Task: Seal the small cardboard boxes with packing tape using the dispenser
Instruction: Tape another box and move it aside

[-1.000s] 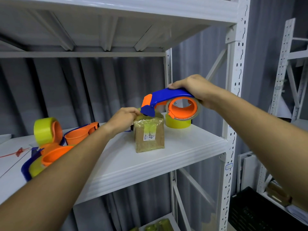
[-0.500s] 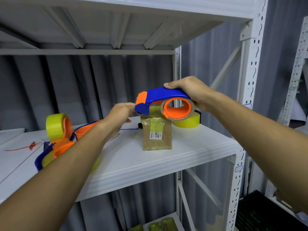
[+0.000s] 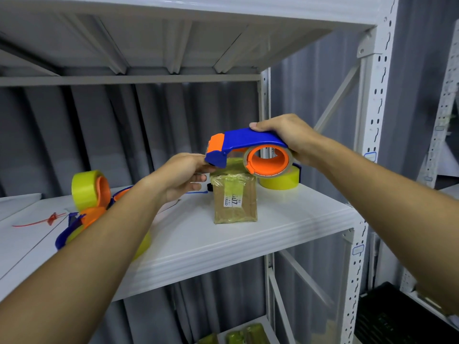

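The tape dispenser [image 3: 244,151], gripped from above by the right hand [image 3: 285,137], has lifted off the top of the small cardboard box [image 3: 234,194] it pressed on a second ago and now hangs just above it. The left hand [image 3: 181,175] has left the box and pinches at the dispenser's front end.
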A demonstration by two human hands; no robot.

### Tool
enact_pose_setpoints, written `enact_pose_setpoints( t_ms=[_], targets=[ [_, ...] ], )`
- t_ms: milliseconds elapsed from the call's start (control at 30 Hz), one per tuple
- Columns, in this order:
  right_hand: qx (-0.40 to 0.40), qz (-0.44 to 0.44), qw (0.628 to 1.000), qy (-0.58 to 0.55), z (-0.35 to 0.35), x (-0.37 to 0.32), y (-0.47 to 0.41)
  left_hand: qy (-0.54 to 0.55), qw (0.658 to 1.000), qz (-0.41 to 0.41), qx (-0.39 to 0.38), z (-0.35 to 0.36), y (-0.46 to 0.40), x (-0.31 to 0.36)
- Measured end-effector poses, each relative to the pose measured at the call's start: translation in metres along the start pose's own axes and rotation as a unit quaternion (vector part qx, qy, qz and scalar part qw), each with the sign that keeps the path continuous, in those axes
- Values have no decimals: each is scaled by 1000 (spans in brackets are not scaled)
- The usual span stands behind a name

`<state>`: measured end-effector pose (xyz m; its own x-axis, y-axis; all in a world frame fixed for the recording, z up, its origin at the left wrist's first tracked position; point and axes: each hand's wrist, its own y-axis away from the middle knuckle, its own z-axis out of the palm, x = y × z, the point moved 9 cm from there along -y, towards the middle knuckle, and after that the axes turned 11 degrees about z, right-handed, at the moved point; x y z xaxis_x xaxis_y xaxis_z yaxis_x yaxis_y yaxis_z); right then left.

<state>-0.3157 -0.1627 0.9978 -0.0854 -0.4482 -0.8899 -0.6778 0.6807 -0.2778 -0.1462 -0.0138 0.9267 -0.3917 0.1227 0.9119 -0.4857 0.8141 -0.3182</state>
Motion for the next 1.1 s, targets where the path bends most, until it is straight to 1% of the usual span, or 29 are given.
enact_pose_setpoints(
  t_ms=[67, 167, 333, 500, 633, 867, 1033, 1100],
  targets=[
    [1, -2, 1000, -1, -3, 0, 2, -5, 1000, -3, 14, 0, 1, 1],
    [2, -9, 1000, 10, -7, -1, 5, -29, 999, 17, 42, 0, 1, 8],
    [-3, -21, 998, 52, -12, 0, 11, -138, 985, 57, 85, 0, 5, 20],
    [-18, -18, 998, 53, -20, 7, 16, -177, 977, 81, 91, 6, 11, 26],
    [2, -27, 998, 52, -40, 8, 22, -194, 965, 108, 138, -9, 23, 32],
    [5, -23, 995, 99, -40, 14, 21, -222, 962, 109, 118, -10, 25, 20],
    [6, -11, 994, 107, -37, 20, 15, -258, 952, 116, 114, -12, 19, 13],
    [8, -3, 994, 109, -37, 23, 11, -256, 955, 106, 110, -12, 16, 9]
  ],
)
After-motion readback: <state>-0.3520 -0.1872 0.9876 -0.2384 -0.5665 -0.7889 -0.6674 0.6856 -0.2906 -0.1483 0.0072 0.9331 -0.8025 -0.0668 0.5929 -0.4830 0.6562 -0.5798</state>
